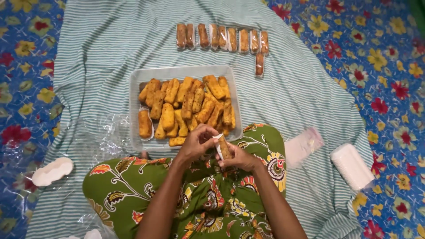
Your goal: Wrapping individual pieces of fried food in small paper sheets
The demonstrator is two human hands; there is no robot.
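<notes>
Spread over a blue floral floor covering (389,53), a green-and-white striped cloth (97,53) fills most of my view, and I am seated on it with a green patterned garment (208,208) across my lap. My left hand (195,145) and right hand (239,158) meet just above the lap, right at the near edge of a clear plastic tray (186,72). Both sets of fingers are pinched together around one fried stick (224,147), which stands nearly upright between them with a bit of clear wrapper at its upper left side. It is golden-brown, crumbed and oblong. The tray is heaped with more fried sticks (186,106) of the same kind, leaving little bare plastic except along its far rim. Beyond the tray, well apart from my hands, a row of wrapped sticks (221,37) lies side by side, with one more below its right end. Open cloth lies on both sides of the tray. To my right sit a stack of clear bags (303,146) and a white block (352,166); to my left, crumpled clear film (95,132) and a white oval piece (52,171).
</notes>
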